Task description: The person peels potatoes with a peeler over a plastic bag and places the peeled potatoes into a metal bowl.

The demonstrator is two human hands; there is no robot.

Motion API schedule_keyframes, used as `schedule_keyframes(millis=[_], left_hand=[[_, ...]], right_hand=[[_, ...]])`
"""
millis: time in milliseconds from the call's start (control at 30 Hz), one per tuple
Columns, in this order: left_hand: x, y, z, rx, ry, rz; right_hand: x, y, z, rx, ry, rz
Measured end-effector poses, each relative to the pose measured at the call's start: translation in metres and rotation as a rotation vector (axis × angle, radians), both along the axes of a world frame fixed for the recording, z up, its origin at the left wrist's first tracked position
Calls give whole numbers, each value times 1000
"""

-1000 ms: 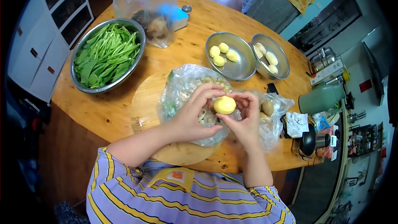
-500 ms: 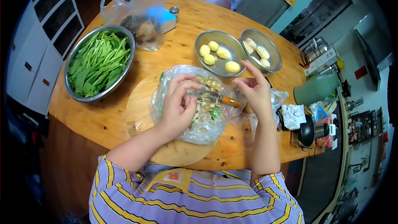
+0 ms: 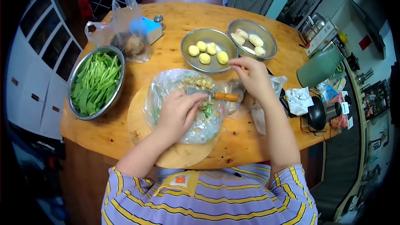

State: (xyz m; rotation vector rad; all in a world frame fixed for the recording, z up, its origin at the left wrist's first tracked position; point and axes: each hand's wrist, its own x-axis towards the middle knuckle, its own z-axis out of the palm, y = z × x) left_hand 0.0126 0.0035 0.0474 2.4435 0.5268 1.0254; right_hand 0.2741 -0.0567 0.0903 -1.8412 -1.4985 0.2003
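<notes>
My left hand (image 3: 177, 114) is over a clear plastic bag (image 3: 156, 96) that holds peelings (image 3: 198, 82); its fingers are loosely bent, thumb apart, with nothing visible in them. Beside its fingertips, on the bag, lies a metal-bladed tool with an orange-brown wooden handle (image 3: 225, 96). The bag rests on a round wooden board (image 3: 189, 154). My right hand (image 3: 252, 79) is raised at the near side of a metal bowl (image 3: 214, 33) of peeled yellow potatoes (image 3: 204, 58). Its thumb and fingertips are pinched together; what they hold, if anything, is too small to make out.
A second metal bowl (image 3: 270, 39) of pale peeled pieces stands behind the first. To the left are a bowl of leafy greens (image 3: 98, 83), a knotted plastic bag (image 3: 135, 48) and a blue-topped box (image 3: 152, 33). A green pitcher (image 3: 318, 68) stands on the right.
My right hand's fingers have gone from spread to pinched. My left hand has lowered toward the tool and bag, its fingers reaching further right. The camera view has shifted.
</notes>
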Motion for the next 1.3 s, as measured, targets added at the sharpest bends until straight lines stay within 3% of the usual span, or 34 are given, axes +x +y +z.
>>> schedule_keyframes(millis=[200, 300, 433, 533, 600, 767, 867, 1000, 1200, 1300], left_hand=[[4, 2, -7, -46, -80, 6], [3, 7, -11, -125, -149, -11], [0, 13, -18, -191, -179, -33], [-6, 15, -16, -204, -182, -60], [-7, 15, -14, -231, -214, -65], [-7, 17, -15, -252, -237, -88], [-7, 17, -16, -271, -250, -99], [-5, 20, -20, -270, -291, -148], [-3, 19, -18, -290, -271, -148], [-2, 19, -19, -301, -275, -144]], right_hand=[[24, 116, -34, -348, -285, 91], [20, 138, -49, -407, -466, 199], [14, 156, -71, -354, -473, 264], [17, 151, -44, -441, -427, 265], [23, 144, -24, -570, -605, 265], [21, 162, -22, -677, -483, 251], [32, 171, -57, -669, -463, 418], [19, 165, -56, -624, -463, 355], [29, 172, -62, -749, -167, 521], [33, 167, -60, -652, -172, 557]])
